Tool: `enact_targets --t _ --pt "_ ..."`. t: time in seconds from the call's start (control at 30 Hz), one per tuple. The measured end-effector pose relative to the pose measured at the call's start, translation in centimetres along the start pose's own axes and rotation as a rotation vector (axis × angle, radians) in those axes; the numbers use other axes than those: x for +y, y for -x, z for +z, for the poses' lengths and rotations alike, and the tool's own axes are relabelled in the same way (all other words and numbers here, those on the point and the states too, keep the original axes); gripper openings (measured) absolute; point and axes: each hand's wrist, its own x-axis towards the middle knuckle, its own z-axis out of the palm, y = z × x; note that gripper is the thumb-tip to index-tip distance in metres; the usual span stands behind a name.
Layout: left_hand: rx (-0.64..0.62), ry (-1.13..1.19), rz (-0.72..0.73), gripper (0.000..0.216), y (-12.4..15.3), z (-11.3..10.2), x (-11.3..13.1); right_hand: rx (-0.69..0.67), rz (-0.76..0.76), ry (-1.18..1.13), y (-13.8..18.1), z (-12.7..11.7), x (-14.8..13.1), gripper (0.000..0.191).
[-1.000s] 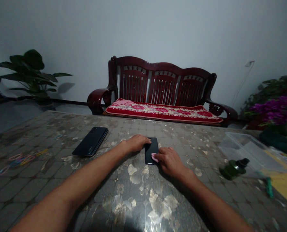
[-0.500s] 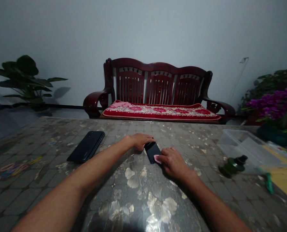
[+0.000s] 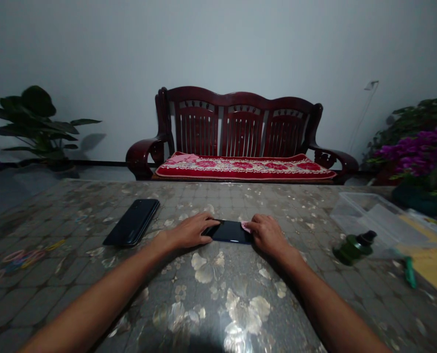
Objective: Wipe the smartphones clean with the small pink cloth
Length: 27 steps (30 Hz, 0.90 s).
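A dark smartphone (image 3: 230, 232) lies sideways on the patterned tabletop, its glossy face up. My left hand (image 3: 193, 230) grips its left end, thumb and fingers on opposite long edges. At the right end, my right hand (image 3: 267, 232) presses a small pink cloth (image 3: 245, 226) against the glass with closed fingers. Most of that cloth is hidden under the fingers. Off to the left, a stack of dark phones (image 3: 133, 223) rests apart from both hands.
Colored rubber bands (image 3: 25, 259) lie at the left. A green bottle with a black cap (image 3: 354, 247) stands at the right, before a clear plastic box (image 3: 369, 211). Yellow sheets (image 3: 433, 269) and a small green object (image 3: 410, 272) are nearby. A wooden bench (image 3: 244, 127) stands behind the table.
The smartphone has turned from lengthwise to sideways. My left hand has shifted left and nearer, gripping its end, while my right hand has moved slightly up and right with the cloth.
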Motion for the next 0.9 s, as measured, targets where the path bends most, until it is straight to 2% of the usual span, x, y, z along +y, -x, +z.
enact_targets --t 0.13,0.27,0.47,0.9 --pt "0.077 0.025 -0.018 0.052 2.7 1.0 0.5 -0.015 0.005 0.0 -0.9 0.0 -0.5 0.033" --pt "0.102 0.01 -0.024 0.041 3.8 1.7 0.1 -0.007 0.031 -0.006 -1.9 0.4 -0.7 0.035" --pt "0.197 0.014 -0.029 0.043 3.4 3.2 -1.2 -0.019 0.081 -0.005 -2.9 0.8 -0.4 0.038" --pt "0.362 -0.078 0.17 0.031 2.2 4.1 -2.8 -0.039 0.137 0.003 -3.5 0.8 -0.4 0.038"
